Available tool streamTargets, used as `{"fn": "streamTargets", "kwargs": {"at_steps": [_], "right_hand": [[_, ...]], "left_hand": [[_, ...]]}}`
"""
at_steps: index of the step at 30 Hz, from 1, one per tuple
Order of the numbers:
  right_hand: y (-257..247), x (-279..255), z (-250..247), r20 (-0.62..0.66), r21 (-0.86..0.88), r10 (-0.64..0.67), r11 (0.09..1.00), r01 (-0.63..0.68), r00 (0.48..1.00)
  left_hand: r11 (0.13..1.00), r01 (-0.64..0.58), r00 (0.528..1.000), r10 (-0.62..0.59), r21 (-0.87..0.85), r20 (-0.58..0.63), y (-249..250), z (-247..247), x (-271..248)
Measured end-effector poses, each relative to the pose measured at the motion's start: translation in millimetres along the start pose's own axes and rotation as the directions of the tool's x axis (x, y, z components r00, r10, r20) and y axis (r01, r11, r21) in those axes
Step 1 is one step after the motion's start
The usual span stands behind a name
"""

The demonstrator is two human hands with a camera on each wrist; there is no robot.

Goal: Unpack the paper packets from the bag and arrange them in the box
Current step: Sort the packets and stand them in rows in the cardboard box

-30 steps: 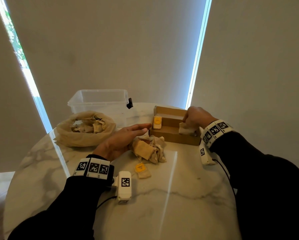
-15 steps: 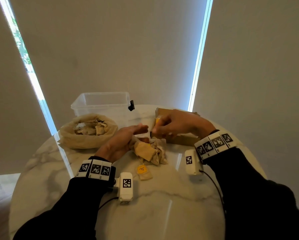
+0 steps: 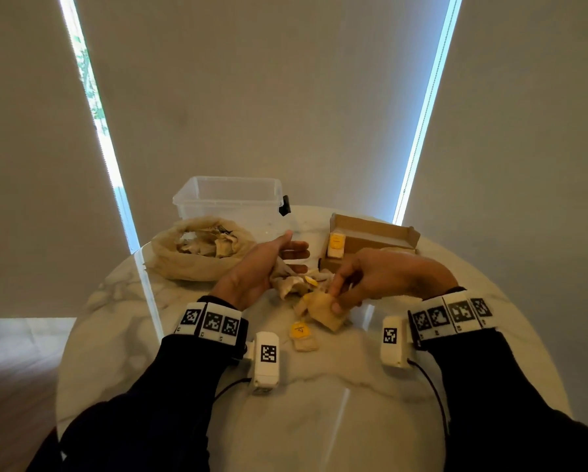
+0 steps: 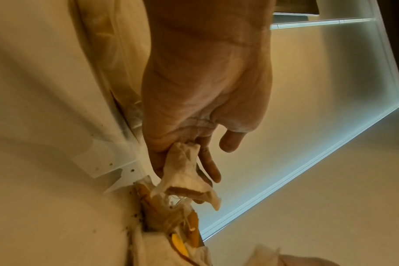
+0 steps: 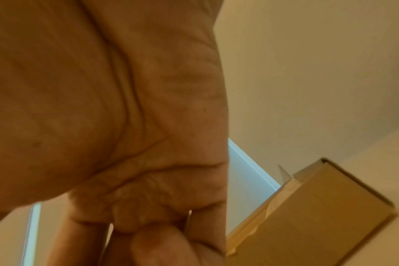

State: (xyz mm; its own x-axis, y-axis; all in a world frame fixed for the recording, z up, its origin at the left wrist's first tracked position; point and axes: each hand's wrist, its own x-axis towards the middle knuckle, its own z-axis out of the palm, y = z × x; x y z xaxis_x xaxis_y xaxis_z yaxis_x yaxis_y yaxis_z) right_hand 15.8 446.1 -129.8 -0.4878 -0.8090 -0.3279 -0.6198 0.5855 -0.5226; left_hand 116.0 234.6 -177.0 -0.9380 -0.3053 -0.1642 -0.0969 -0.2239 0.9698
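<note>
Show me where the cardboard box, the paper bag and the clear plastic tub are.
cardboard box (image 3: 376,226): head view, on its back wall.
paper bag (image 3: 183,264): head view, on its front outer side.
clear plastic tub (image 3: 227,207): head view, on its front wall.

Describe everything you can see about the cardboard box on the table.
The cardboard box is a low, open tray of plain brown card with upright walls, lying flat at the table's far right edge. One packet with a yellow label stands upright at its left end. The right hand hovers in front, not touching it.
</note>
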Motion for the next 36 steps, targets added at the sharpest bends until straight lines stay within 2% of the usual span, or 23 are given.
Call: {"fn": "streamTargets", "kwargs": {"at_steps": [2,3,5,7,11,16,19,23,25,28,31,36], "right_hand": [[2,-4,-1,-0.053,0.047,-0.027,0.998,0.03,0.998],[2,-4,0,-0.126,0.087,-0.047,0.994,0.059,0.991],[-4,2,4,-0.301,0.165,-0.068,0.979,0.122,0.951],[-14,12,11,-0.399,0.172,-0.08,0.972,0.16,0.913],[-23,29,22,-0.364,0.118,-0.07,0.986,0.121,0.929],[-23,30,25,-0.349,0.146,-0.065,0.982,0.122,0.935],[-23,26,24,-0.373,0.151,-0.09,0.976,0.156,0.924],[-24,23,24,-0.272,0.084,-0.087,0.99,0.113,0.958],[-22,24,23,-0.33,0.105,-0.113,0.982,0.155,0.937],[-17,22,20,-0.471,0.154,-0.145,0.958,0.243,0.87],[-10,18,15,-0.553,0.182,-0.156,0.936,0.301,0.818],[-2,13,12,-0.581,0.175,-0.182,0.924,0.34,0.794]], "left_hand": [[1.0,0.002,1.0,-0.002,-0.012,0.006,1,0,-1],[1.0,0.0,1.0,0.0,-0.026,0.006,3,1,-2],[0.999,-0.006,1.0,0.008,-0.052,0.03,4,2,-3],[0.999,-0.017,0.997,0.021,-0.052,0.073,5,3,-2],[0.999,-0.029,0.987,0.031,-0.013,0.155,8,4,-1],[0.998,-0.009,0.98,0.02,-0.055,0.197,7,3,0],[0.998,-0.004,0.983,0.016,-0.068,0.182,8,1,0],[0.99,-0.033,0.985,0.055,-0.137,0.163,9,-1,-3],[0.982,-0.038,0.983,0.069,-0.183,0.17,10,-1,-5],[0.974,-0.022,0.981,0.064,-0.226,0.181,10,0,-5],[0.97,-0.005,0.984,0.048,-0.241,0.171,9,-1,-5],[0.983,-0.052,0.995,0.066,-0.178,0.074,4,-2,-3]]}}
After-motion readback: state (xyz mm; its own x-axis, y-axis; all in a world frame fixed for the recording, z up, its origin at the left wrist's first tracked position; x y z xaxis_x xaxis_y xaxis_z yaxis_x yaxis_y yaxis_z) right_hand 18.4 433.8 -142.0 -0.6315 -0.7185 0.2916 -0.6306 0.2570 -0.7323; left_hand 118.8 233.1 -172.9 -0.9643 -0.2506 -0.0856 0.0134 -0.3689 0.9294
